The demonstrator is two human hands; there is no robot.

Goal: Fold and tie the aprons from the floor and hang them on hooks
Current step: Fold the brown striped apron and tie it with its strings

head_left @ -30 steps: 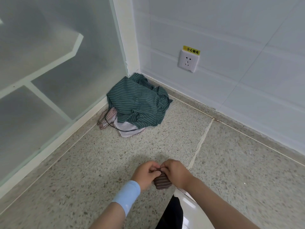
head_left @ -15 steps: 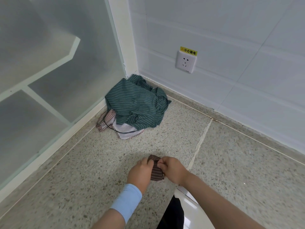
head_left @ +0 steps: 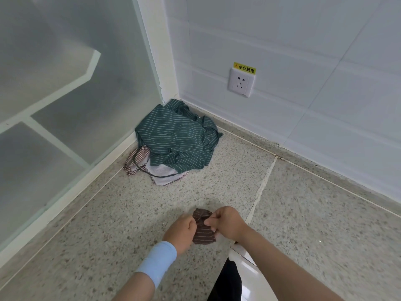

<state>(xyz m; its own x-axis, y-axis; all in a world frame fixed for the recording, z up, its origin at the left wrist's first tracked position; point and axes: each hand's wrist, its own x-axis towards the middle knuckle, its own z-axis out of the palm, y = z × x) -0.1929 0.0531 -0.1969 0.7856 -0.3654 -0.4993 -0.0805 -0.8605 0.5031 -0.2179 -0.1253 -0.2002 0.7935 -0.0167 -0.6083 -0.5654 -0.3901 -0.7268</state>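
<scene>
Both hands grip a small folded brown striped apron (head_left: 203, 234) held over the speckled floor (head_left: 104, 224): the left hand (head_left: 181, 232) curls round its left side, the right hand (head_left: 227, 223) pinches its top. A green striped apron (head_left: 175, 137) lies crumpled over a checked apron (head_left: 138, 158) in the corner

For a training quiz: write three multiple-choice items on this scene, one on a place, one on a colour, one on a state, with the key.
1. Where does the green apron lie?
A. in the corner by the glass
B. on a hook
C. on a chair

2. The striped bundle is:
A. green
B. brown
C. yellow

3. The left hand and right hand:
A. both hold the bundle
B. both hang idle
C. only the left holds it

Key: A, it lies crumpled at the foot of the glass; B, brown with pale stripes; A, fingers of both pinch it.
</scene>
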